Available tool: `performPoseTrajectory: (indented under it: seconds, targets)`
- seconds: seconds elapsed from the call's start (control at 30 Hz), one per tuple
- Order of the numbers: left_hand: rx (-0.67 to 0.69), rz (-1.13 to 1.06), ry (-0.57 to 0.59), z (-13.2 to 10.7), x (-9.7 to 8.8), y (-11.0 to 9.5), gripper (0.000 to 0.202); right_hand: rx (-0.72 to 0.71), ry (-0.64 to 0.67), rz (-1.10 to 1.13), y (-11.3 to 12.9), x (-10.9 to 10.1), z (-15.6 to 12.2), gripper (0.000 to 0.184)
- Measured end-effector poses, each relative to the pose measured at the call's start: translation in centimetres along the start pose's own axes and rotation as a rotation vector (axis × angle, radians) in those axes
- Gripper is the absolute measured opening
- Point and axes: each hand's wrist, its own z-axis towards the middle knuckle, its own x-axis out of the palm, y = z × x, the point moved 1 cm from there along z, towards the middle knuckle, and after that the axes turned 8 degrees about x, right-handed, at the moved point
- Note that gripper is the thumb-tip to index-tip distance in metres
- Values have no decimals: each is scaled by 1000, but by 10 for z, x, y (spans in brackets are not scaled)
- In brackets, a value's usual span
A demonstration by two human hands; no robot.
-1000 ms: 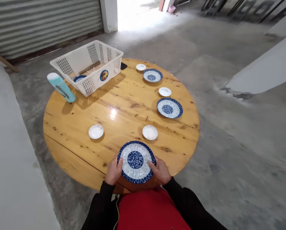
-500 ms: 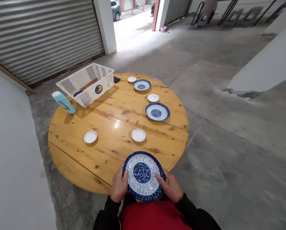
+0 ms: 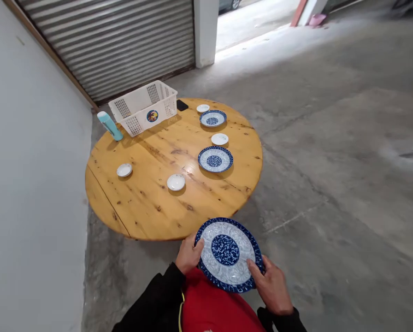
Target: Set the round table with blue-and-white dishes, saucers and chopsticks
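Note:
A blue-and-white patterned plate (image 3: 225,250) is held in front of my body, tilted toward me, just off the near edge of the round wooden table (image 3: 151,207). My left hand (image 3: 190,253) grips its left rim, thumb on top. On the opposite rim, my right hand (image 3: 270,281) holds it the same way; the fingers underneath are hidden. Nearest on the table is a small white dish (image 3: 176,182), with another white dish (image 3: 124,170) to its left. Beyond them lies a matching blue-rimmed plate (image 3: 215,159).
Farther back are a small dish (image 3: 220,139), another blue-rimmed plate (image 3: 213,118) and a small dish (image 3: 203,108). A white plastic basket (image 3: 147,108), a black phone (image 3: 182,105) and a turquoise bottle (image 3: 109,125) stand at the back left. A white wall (image 3: 37,184) runs along the left.
My view has swung right and I have moved back from the table. The plate, still in both hands, is now clear of the table's near edge.

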Motion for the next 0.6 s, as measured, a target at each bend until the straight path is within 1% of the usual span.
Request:
performPoseTrajectory:
  seconds: [0.1,0.13,0.3,0.43,0.6]
  targets:
    - [-15,56,-10,12,15,-15,37,44,65,51,-6,-18,15,45]
    - [-16,75,-13,18,18,-19,36,52,69,62,-7,-22,22,45]
    - [-40,156,-27,57,32,-32,31,74,87,33,-4,-39,71,49]
    - [-95,231,-35,98,38,-44,28,55,133,-37,11,-55,122,49]
    - [-178,278,-17,157,31,-60,28,20,189,-97,41,-68,193,45]
